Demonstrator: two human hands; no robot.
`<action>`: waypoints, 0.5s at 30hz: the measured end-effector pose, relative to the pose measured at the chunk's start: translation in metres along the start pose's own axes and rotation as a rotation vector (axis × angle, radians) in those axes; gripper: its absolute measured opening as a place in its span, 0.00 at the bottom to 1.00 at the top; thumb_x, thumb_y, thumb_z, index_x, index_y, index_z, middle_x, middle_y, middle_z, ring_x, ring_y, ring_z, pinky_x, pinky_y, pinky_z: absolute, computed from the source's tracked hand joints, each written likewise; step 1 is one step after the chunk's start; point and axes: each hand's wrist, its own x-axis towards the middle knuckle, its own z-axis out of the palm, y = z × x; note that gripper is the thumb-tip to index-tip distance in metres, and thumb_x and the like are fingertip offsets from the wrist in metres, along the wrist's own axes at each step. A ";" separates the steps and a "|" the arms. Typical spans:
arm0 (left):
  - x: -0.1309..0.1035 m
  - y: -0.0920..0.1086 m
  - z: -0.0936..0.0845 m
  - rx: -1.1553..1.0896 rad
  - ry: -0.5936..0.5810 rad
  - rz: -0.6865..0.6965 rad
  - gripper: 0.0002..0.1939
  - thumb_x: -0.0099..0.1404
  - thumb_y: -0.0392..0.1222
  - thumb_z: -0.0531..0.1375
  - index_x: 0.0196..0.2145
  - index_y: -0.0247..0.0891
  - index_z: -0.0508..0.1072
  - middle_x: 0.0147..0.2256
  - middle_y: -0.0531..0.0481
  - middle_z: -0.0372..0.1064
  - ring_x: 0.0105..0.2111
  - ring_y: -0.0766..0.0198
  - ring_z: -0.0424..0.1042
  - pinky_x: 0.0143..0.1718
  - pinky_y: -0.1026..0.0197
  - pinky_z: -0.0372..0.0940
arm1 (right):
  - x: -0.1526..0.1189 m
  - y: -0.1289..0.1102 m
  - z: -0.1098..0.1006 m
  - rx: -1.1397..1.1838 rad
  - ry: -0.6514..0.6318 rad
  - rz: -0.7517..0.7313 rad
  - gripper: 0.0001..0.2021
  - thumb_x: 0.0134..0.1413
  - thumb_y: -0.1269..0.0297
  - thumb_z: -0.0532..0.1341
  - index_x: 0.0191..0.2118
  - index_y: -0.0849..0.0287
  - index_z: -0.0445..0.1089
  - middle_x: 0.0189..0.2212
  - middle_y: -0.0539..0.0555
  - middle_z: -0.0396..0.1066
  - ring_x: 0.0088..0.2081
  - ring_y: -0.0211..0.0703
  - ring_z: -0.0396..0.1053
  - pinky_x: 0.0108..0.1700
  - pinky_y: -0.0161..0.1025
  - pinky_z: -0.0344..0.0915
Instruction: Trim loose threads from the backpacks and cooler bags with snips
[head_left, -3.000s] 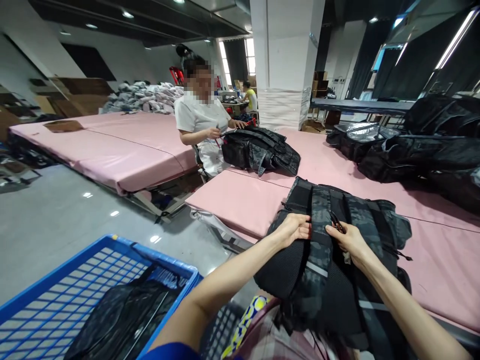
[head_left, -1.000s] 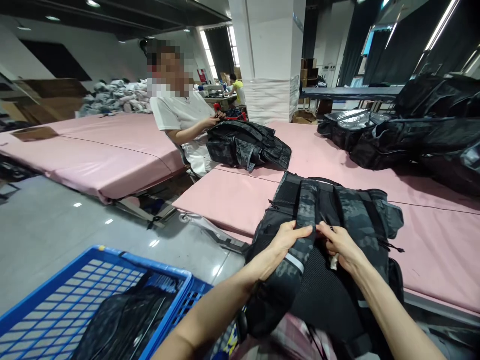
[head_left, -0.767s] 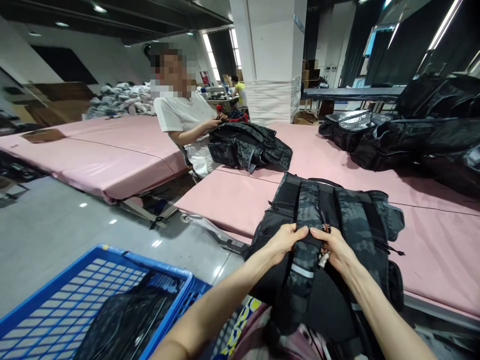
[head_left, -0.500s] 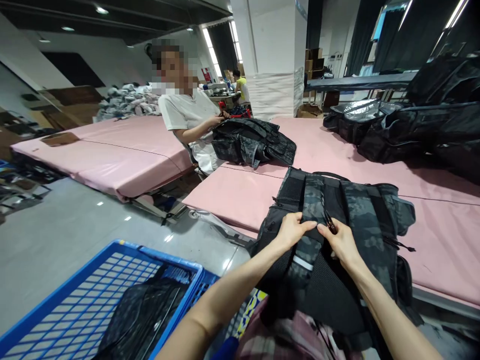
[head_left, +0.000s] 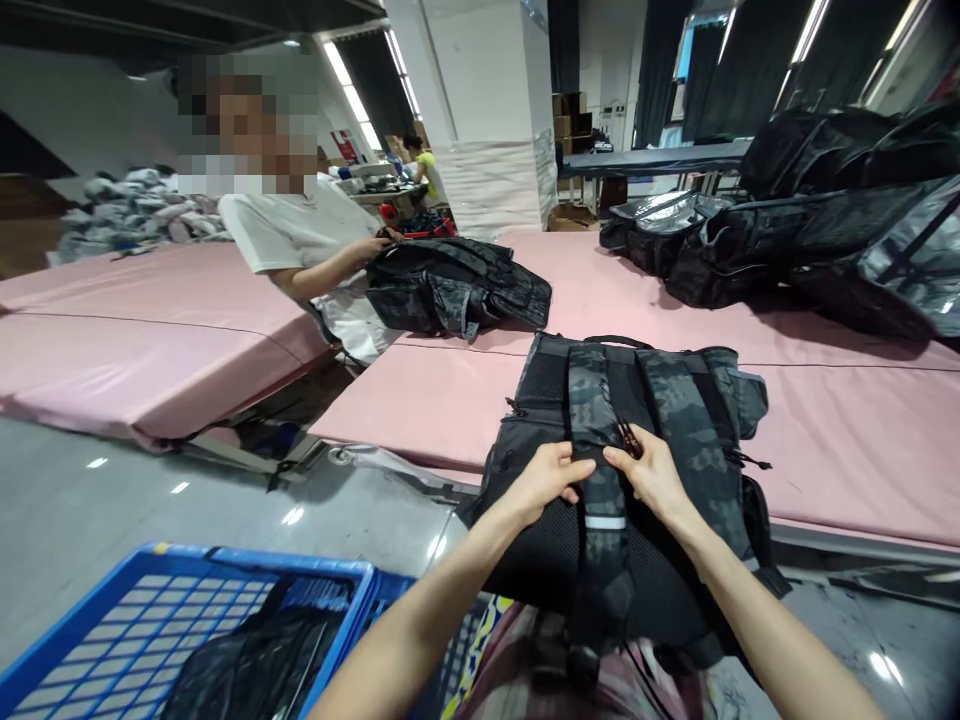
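Observation:
A black and grey camouflage backpack (head_left: 682,420) lies back side up at the edge of the pink table, partly over my lap. My left hand (head_left: 551,478) pinches the left edge of its shoulder strap (head_left: 592,390), just above a light reflective stripe. On the strap's other edge, my right hand (head_left: 646,468) grips with thumb and fingers, and a small dark tool (head_left: 628,438) sticks up from it. The thumbs point at each other, a little apart.
Across the pink table (head_left: 450,385), a person in white (head_left: 300,230) handles another camouflage bag (head_left: 457,285). More black bags (head_left: 780,240) are piled at the back right. A blue crate (head_left: 142,570) holding dark items stands at the lower left.
The view has turned right, so the scene sits further left. My hands remain at the strap; the fingers of my left hand have shifted slightly, and the strap's lower part hangs straighter.

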 end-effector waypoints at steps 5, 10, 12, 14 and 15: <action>-0.008 -0.001 -0.002 0.046 -0.066 -0.120 0.21 0.44 0.51 0.68 0.24 0.30 0.69 0.18 0.52 0.66 0.14 0.74 0.60 0.15 0.70 0.54 | 0.001 -0.005 -0.003 0.044 -0.088 0.067 0.15 0.36 0.54 0.65 0.22 0.61 0.66 0.18 0.47 0.62 0.21 0.34 0.56 0.25 0.33 0.56; 0.000 0.009 -0.009 -0.025 -0.099 -0.160 0.22 0.42 0.51 0.69 0.25 0.28 0.70 0.21 0.50 0.69 0.19 0.71 0.67 0.22 0.68 0.61 | 0.023 -0.012 0.009 0.130 0.026 0.070 0.18 0.33 0.51 0.66 0.21 0.60 0.61 0.17 0.45 0.60 0.21 0.33 0.55 0.25 0.33 0.54; 0.012 0.016 -0.011 -0.154 -0.096 -0.168 0.22 0.46 0.51 0.68 0.29 0.28 0.71 0.25 0.47 0.71 0.24 0.68 0.70 0.28 0.66 0.65 | 0.024 -0.013 0.013 0.174 0.039 0.069 0.19 0.31 0.52 0.67 0.26 0.60 0.64 0.23 0.48 0.66 0.25 0.36 0.61 0.29 0.34 0.59; 0.029 0.025 -0.011 -0.299 -0.041 -0.182 0.20 0.50 0.50 0.67 0.31 0.28 0.72 0.25 0.46 0.72 0.25 0.66 0.72 0.31 0.63 0.67 | 0.021 -0.015 0.014 0.211 0.010 0.085 0.21 0.30 0.52 0.68 0.32 0.61 0.67 0.27 0.51 0.70 0.29 0.40 0.65 0.33 0.37 0.62; 0.039 0.030 -0.010 -0.350 0.001 -0.171 0.19 0.51 0.48 0.67 0.31 0.28 0.71 0.25 0.46 0.72 0.24 0.65 0.72 0.30 0.62 0.67 | 0.018 -0.017 0.013 0.222 -0.007 0.093 0.23 0.30 0.52 0.68 0.35 0.61 0.68 0.28 0.52 0.70 0.31 0.42 0.67 0.35 0.38 0.63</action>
